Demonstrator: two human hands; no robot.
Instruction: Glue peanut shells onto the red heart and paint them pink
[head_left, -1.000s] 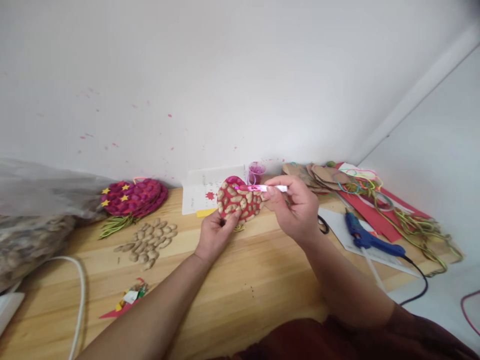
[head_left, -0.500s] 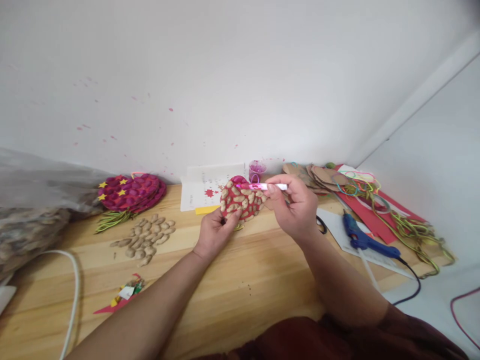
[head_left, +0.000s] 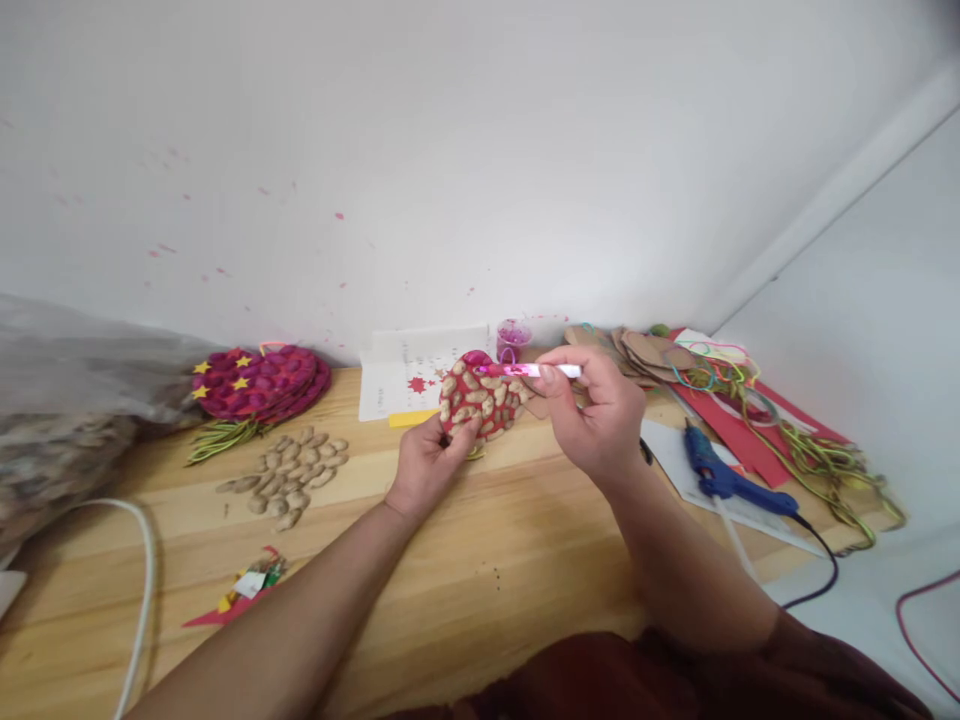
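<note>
With the peanut-studded disc (head_left: 486, 408) taken as the centre of the clock, its lower edge is gripped at about seven o'clock by the left hand (head_left: 431, 465), with the thumb laid over the front. The disc is held raised and tilted near the far side of the wooden table (head_left: 517, 560). Its red face is covered with peanuts; those at twelve o'clock are coloured magenta, while most others are left tan.

A slim, pink-stained white tool (head_left: 561, 371) is pinched between thumb and fingers by the right hand (head_left: 600, 415), at three o'clock. Its coloured end is pointed toward nine and held over the upper part of the disc; whether a peanut is touched cannot be told.

At one o'clock, just behind, a clear cup (head_left: 514, 336) is seen, smeared with magenta. At nine, white paper (head_left: 381, 388) is topped by a red star (head_left: 417, 385), and farther out magenta discs (head_left: 289, 390) are stacked, the top one decorated with yellow stars (head_left: 240, 384). Loose peanuts (head_left: 292, 470) are spread between eight and nine. Cardboard pieces (head_left: 652, 352) are piled between two and three, and a blue glue gun (head_left: 739, 488) is laid on its side between three and four.
</note>
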